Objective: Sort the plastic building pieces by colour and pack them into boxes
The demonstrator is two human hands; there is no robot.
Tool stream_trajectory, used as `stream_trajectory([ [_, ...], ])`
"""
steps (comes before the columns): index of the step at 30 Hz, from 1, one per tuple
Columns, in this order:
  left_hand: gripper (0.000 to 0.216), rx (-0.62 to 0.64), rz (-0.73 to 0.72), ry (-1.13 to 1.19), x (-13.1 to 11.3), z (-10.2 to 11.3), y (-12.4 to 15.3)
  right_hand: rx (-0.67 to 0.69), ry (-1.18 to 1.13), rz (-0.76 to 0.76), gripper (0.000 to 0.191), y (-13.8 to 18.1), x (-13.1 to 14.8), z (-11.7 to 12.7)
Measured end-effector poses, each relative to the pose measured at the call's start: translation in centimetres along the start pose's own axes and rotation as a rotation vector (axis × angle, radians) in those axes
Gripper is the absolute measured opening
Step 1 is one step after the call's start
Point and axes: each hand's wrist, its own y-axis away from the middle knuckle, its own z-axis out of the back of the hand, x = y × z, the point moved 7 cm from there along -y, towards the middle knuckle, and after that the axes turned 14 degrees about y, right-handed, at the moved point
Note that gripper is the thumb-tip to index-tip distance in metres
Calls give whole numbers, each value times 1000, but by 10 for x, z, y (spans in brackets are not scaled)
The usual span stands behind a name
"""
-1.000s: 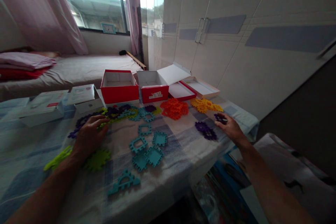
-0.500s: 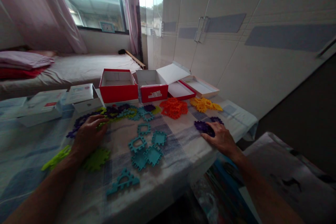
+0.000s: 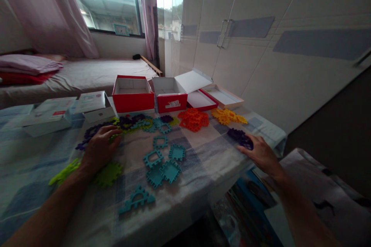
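Holding purple toothed plastic pieces (image 3: 239, 137) right of the orange toothed plastic heap (image 3: 193, 119), my right hand (image 3: 262, 154) should squeeze evenly — left hand (image 3: 100, 147), I can't tell.

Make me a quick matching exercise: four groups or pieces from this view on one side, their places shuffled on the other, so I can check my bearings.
Pieces:
1. Rightmost purple pieces
2. Orange pieces
3. Yellow pieces
4. Arched teal piece

Places:
A. Just in front of the peach tray
B. Lowest in the picture of all the pieces
C. Touching the right hand
D. Heaped just left of the yellow pieces

Pairs: 1-C, 2-D, 3-A, 4-B
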Motion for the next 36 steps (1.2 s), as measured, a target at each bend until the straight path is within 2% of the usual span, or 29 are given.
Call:
stream_trajectory([
  [3, 40, 0, 1, -2, -2, 1, 0, -14, -216, -99, 51, 4, -10, 11],
  [7, 41, 6, 10, -12, -2, 0, -1, 120, -874, -293, 48, 4, -18, 7],
  [9, 41, -3, -1, -13, -2, 0, 0, 212, -1142, -316, 52, 0, -9, 4],
  [12, 38, -21, -13, -3, 0, -2, 0, 302, -1243, -250, 51, -11, 20, 7],
  [15, 34, -36, -21, 6, 2, -3, 1, 353, -1172, -78, 38, -25, 73, 19],
  [17, 32, -48, -22, 5, 2, -3, 2, 353, -1036, 127, 33, -35, 123, 32],
  [20, 31, -56, -22, 23, -1, -2, 2, 177, -686, 457, 24, -50, 206, 54],
  [21, 31, -57, -25, 33, -2, -1, 2, 118, -580, 521, 22, -56, 231, 56],
  [23, 30, -58, -35, 51, -4, -1, 2, 121, -394, 601, 22, -69, 275, 46],
  [25, 29, -61, -34, 55, -6, 0, 1, 184, -216, 597, 30, -83, 305, 27],
  [28, 27, -66, -23, 49, -7, 0, 1, 285, -13, 530, 43, -97, 323, -2],
  [30, 25, -70, -22, 43, -7, -1, 1, 317, 29, 507, 42, -101, 327, -12],
  [33, 26, -72, -17, 34, -7, -1, 1, 319, 27, 508, 39, -101, 327, -17],
  [36, 28, -63, -2, 22, -6, -2, 1, 237, -53, 487, 45, -97, 320, -7],
])
